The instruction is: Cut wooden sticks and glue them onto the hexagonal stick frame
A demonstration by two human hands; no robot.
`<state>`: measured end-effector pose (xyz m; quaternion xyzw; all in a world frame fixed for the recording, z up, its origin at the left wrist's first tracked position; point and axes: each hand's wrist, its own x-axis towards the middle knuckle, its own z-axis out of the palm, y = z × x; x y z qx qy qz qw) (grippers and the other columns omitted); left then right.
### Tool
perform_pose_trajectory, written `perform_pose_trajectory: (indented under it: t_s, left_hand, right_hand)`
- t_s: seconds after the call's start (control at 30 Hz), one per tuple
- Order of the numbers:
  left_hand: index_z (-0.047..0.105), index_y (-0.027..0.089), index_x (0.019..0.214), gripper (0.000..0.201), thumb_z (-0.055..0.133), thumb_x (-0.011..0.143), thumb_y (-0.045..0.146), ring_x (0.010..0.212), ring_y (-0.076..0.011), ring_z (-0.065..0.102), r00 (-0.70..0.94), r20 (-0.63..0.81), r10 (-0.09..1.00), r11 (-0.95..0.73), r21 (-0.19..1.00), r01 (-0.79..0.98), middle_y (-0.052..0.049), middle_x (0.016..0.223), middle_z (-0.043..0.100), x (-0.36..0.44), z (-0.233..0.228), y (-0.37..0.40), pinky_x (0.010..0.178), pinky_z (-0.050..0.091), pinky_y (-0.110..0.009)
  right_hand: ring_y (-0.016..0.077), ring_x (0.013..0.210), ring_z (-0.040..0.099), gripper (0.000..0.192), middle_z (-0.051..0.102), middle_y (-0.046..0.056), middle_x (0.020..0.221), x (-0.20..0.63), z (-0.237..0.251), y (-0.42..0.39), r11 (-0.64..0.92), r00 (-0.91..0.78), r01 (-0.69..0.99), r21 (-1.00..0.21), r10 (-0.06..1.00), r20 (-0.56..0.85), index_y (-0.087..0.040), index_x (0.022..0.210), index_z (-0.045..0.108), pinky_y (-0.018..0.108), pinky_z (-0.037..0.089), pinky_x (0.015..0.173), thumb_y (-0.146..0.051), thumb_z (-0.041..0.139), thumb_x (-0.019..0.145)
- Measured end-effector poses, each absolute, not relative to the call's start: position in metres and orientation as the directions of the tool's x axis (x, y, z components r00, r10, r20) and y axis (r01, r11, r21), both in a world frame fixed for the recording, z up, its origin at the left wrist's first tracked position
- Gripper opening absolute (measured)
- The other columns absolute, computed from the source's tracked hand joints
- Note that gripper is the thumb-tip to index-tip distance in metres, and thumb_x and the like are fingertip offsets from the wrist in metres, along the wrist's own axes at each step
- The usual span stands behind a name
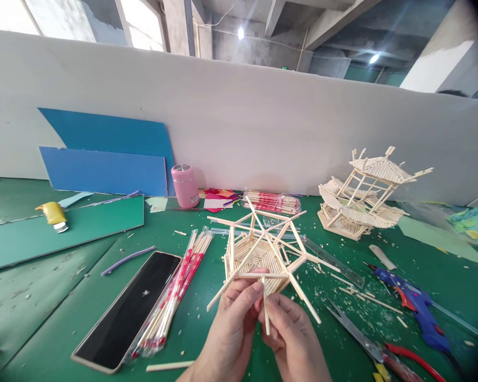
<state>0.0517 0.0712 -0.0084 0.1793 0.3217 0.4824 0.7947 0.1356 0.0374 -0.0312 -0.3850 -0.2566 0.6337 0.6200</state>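
A many-sided model frame point(298, 263) made of pale wooden sticks is in front of me, with long sticks crossing over its top and a stick-lined base below. My left hand point(231, 321) is closed on the model's near edge, thumb on top, beside a crosswise stick. Between the thumb and fingers of my right hand point(297, 334) is a short wooden stick point(267, 317), pointing down toward me. Its upper end meets the frame's near edge by my left thumb. Whether it is fixed there I cannot tell. My fingers hide part of the near side.
Left lie a phone point(131, 307), bagged sticks point(183, 284) and a yellow glue bottle point(53, 216). A pink container point(185, 185) stands behind. Right are a pagoda-like stick model point(376, 172), a blue glue gun point(416, 307), scissors point(356, 329) and red-handled pliers point(412, 361).
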Motion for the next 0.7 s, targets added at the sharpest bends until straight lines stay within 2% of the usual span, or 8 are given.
perform_pose_trajectory:
  t_s: [0.5, 0.7]
  left_hand:
    - [0.068, 0.015, 0.081, 0.023, 0.074, 0.060, 0.025, 0.045, -0.0071, 0.042, 0.275, -0.383, 0.882, 0.465, 0.609, -0.643, 0.004, 0.049, 0.049, 0.051, -0.004, 0.064, 0.042, 0.036, -0.016]
    - [0.069, 0.015, 0.077, 0.022, 0.076, 0.058, 0.023, 0.043, -0.0059, 0.041, 0.252, -0.392, 0.885, 0.458, 0.628, -0.629, 0.005, 0.049, 0.048, 0.053, -0.004, 0.067, 0.040, 0.035, -0.016]
  right_hand:
    - [0.0061, 0.043, 0.019, 0.032, 0.029, -0.008, 0.044, 0.125, -0.019, 0.033, -0.105, 0.156, -0.551, -0.828, 0.962, -0.226, -0.017, 0.051, 0.050, 0.023, 0.011, 0.043, -0.039, 0.067, 0.066]
    - [0.0062, 0.042, 0.019, 0.031, 0.030, -0.008, 0.043, 0.126, -0.021, 0.034, -0.105, 0.153, -0.542, -0.834, 0.963, -0.221, -0.016, 0.052, 0.053, 0.023, 0.011, 0.043, -0.040, 0.066, 0.067]
